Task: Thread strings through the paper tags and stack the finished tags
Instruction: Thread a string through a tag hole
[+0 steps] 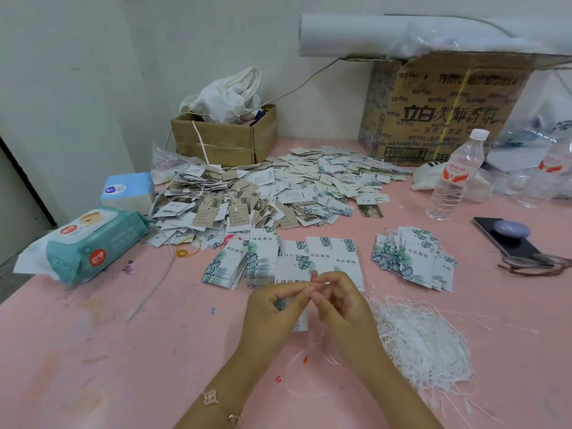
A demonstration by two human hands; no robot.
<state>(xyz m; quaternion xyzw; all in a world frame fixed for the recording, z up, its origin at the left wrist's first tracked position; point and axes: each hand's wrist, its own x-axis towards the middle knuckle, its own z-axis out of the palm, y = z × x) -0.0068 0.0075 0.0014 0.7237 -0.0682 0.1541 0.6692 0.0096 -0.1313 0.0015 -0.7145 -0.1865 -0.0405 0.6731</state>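
Right now both hands meet low in the middle of the pink table (93,335). The left hand (272,311) curls round a leaf-printed paper tag (302,322), gripping it between thumb and fingers, with the tag's lower edge showing between the two hands. The right hand (343,308) pinches the tip of a thin white string (286,374) between thumb and forefinger at the tag's top; the rest of it trails in a loose loop on the table below the wrists (whether it has entered the hole is too small to tell).

Just to the right lies a tangled pile of strings (424,339). Beyond it sits a fanned stack of tags (411,258) with white strings poking out. Straight ahead of the hands lie rows of tags (334,255), stringless as far as can be seen, and behind them a big heap of mixed tags (278,187). A pack of wet wipes (89,246) lies far left, while a water bottle (455,178) and a phone (507,239) are far right.
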